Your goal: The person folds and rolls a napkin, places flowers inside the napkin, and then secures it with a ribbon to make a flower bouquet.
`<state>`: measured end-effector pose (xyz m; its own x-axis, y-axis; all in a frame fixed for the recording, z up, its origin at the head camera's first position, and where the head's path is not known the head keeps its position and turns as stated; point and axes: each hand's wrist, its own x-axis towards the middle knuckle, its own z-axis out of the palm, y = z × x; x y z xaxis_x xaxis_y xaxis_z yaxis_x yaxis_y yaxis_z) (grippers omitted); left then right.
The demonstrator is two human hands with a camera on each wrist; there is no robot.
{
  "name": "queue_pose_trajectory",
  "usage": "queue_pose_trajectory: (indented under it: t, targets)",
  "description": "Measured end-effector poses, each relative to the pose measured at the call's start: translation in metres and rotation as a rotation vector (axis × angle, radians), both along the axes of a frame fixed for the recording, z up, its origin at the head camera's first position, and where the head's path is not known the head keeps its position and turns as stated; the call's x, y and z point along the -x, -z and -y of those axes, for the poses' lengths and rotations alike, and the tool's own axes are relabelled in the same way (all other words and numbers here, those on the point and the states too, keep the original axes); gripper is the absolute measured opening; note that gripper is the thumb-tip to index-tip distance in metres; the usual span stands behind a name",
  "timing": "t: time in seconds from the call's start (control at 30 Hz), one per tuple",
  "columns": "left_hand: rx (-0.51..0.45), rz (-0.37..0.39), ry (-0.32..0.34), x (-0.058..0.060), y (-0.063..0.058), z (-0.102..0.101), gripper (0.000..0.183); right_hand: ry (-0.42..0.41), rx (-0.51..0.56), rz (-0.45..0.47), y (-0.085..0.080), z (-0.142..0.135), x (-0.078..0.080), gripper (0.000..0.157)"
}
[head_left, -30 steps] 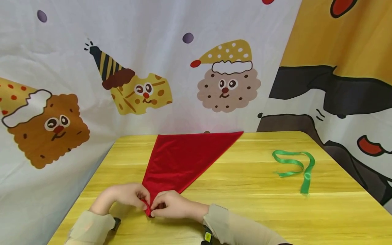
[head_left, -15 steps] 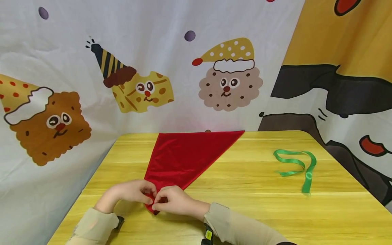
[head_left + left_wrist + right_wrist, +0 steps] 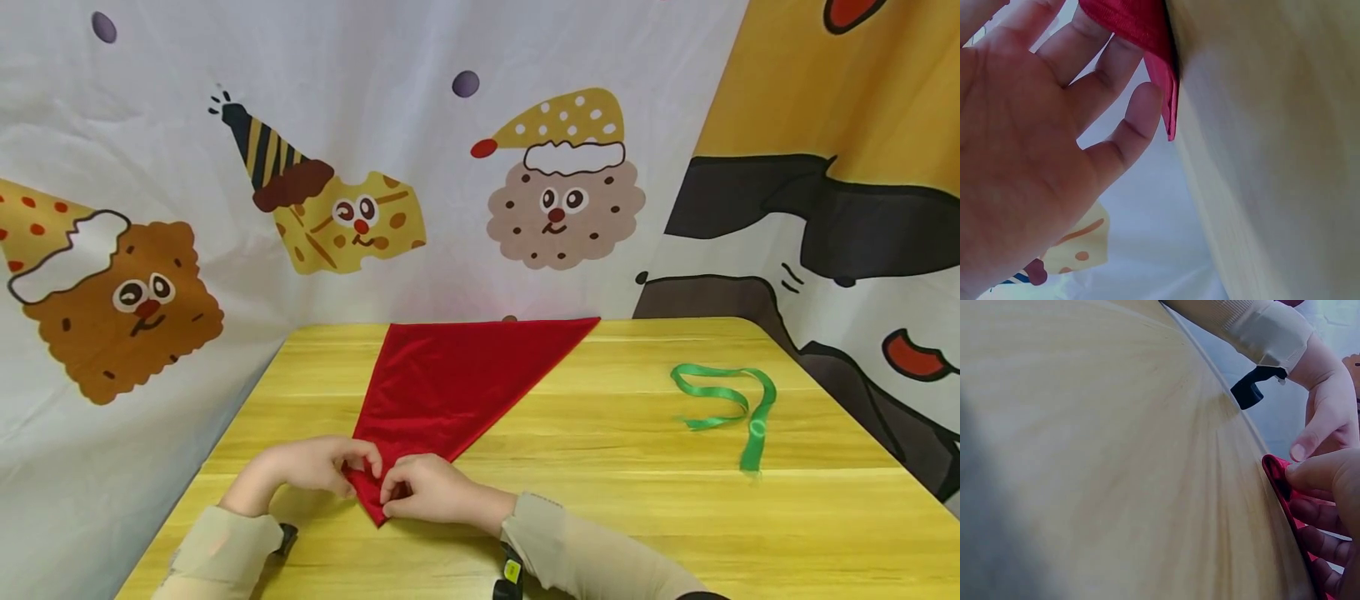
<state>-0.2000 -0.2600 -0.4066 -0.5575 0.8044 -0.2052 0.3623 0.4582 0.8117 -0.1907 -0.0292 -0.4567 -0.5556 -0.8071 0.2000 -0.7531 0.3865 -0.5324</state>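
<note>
A red cloth lies flat on the table, wide at the back and narrowing to a folded near end. At that end my right hand pinches the fold between thumb and fingers; the right wrist view shows the rolled edge of the cloth under the thumb. My left hand is beside the cloth's left edge, fingers loosely bent, thumb apart from them. In the left wrist view the cloth covers the fingertips of the left hand. The layers inside the fold are hidden.
A green ribbon lies in loose curves on the right of the wooden table. Behind the table hangs a white curtain printed with cartoon biscuits and cheese. Each wrist carries a dark strapped device.
The twisted near tip of the cloth has been spread into a flatter folded point. My left hand has loosened and drawn slightly left; the right hand has shifted slightly right with the fold.
</note>
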Motion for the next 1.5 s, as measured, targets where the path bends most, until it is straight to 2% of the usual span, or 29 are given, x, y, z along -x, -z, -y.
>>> queue_pose_trajectory:
  t: [0.17,0.47,0.6,0.83,1.07,1.27,1.4,1.5]
  targets:
    - [-0.019,0.015,0.046,0.002,0.003,-0.003,0.034,0.019,-0.002,-0.019,0.000,0.000,-0.001,0.005]
    - [0.029,-0.064,-0.005,0.002,0.002,-0.006,0.013,0.114,-0.038,-0.086,-0.002,0.005,-0.007,0.031]
    - [0.067,-0.121,-0.046,0.003,0.002,-0.008,0.006,0.156,-0.052,-0.087,-0.002,0.005,-0.007,0.029]
    - [0.087,-0.214,-0.091,0.004,0.000,-0.010,0.014,0.170,-0.062,-0.036,-0.004,0.004,-0.002,0.016]
    - [0.076,-0.194,-0.160,0.002,-0.001,-0.013,0.009,0.129,-0.033,0.002,-0.003,0.004,0.000,0.018]
    - [0.084,-0.226,-0.153,0.003,-0.001,-0.010,0.012,0.136,-0.001,0.015,-0.004,0.003,-0.001,0.014]
    - [0.041,-0.177,-0.133,0.005,0.000,-0.005,0.009,0.157,-0.009,0.011,-0.005,0.001,-0.001,0.014]
    - [0.000,-0.137,-0.118,0.005,0.001,0.000,0.009,0.155,-0.030,-0.026,-0.004,0.000,-0.001,0.012]
